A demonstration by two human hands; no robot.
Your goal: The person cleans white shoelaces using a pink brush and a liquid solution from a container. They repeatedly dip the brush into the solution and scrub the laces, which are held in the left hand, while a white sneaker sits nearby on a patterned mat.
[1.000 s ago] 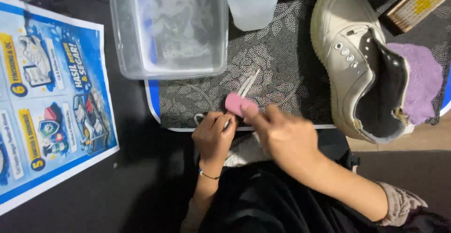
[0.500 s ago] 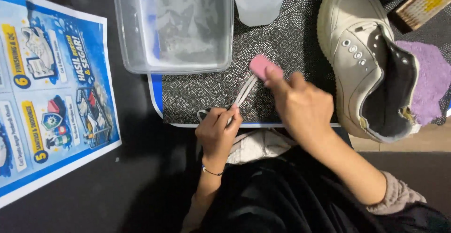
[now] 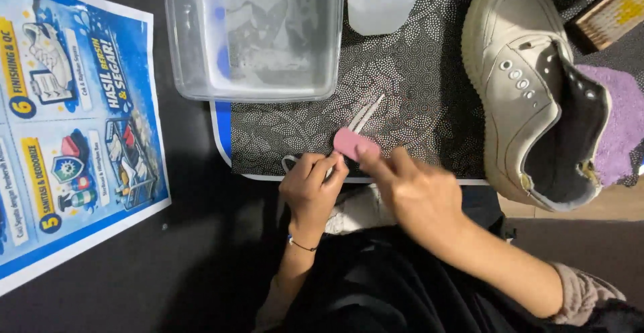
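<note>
The thin, limp white shoelace (image 3: pixel 365 113) is pinched flat by the left hand (image 3: pixel 312 185), while a small pink block (image 3: pixel 354 144), probably light and firm, is gripped by the right hand (image 3: pixel 419 195).

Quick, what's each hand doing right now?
Left hand: closed, pinching the white shoelace.
Right hand: closed on the pink eraser, pressed on the shoelace.

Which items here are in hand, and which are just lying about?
In hand: white shoelace, held by the left hand; pink eraser, held by the right hand.
Lying about: white sneaker, clear plastic tub, purple cloth, printed poster.
</note>
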